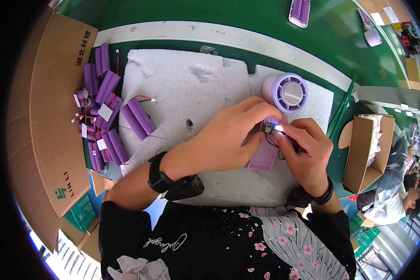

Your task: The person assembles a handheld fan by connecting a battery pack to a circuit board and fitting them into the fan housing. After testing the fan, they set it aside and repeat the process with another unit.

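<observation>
A lilac handheld fan lies on a white foam sheet, its round grille facing up. Below the grille, the open handle shell points toward me, with thin dark and red wires coming out. My left hand reaches across the fan's neck and pinches a small green circuit board between thumb and fingers. From the other side, my right hand has thumb and index finger closed at the board's end, where a white light glows. Whatever those right fingertips grip is hidden by glare and fingers.
Purple battery packs with leads are heaped left of the foam, beside a tall cardboard box; one pack lies on the foam. At right stands an open carton. Farther off are another purple pack and a lilac fan.
</observation>
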A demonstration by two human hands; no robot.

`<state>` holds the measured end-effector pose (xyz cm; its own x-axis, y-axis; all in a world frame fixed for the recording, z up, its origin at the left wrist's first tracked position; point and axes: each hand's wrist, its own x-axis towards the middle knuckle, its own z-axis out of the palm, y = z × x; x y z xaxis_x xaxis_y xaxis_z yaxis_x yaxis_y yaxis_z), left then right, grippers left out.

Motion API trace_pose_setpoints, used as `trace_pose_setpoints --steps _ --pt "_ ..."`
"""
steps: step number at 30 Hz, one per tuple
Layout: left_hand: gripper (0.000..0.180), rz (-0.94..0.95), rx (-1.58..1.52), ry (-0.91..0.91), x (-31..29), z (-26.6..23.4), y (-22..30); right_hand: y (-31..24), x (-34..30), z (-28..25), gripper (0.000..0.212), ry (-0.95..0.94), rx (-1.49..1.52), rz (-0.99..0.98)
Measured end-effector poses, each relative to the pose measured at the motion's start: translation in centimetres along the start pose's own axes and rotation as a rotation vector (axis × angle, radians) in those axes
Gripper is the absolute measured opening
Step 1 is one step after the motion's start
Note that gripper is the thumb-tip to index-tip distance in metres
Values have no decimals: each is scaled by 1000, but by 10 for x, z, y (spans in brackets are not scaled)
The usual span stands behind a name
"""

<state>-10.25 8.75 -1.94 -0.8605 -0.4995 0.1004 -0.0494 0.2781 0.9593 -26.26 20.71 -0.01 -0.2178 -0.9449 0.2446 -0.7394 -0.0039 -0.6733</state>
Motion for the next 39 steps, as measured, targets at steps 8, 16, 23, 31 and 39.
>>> trace_pose_setpoints --steps 8,16,23,31,39 --pt "39 -14 -46 -23 2 -2 0 -5 -2 2 23 25 -54 0" --pt "35 -89 -116 -40 3 -6 -2 -6 -3 2 23 15 -122 -14" --pt "36 -104 -170 -36 4 -7 -2 -6 -3 2 25 46 -112 3" --pt "38 -89 -136 -45 5 -8 -2 1 -3 -3 25 13 10 37" --pt "38 -95 -171 -43 5 -7 -2 -2 -1 -2 23 44 -30 14"
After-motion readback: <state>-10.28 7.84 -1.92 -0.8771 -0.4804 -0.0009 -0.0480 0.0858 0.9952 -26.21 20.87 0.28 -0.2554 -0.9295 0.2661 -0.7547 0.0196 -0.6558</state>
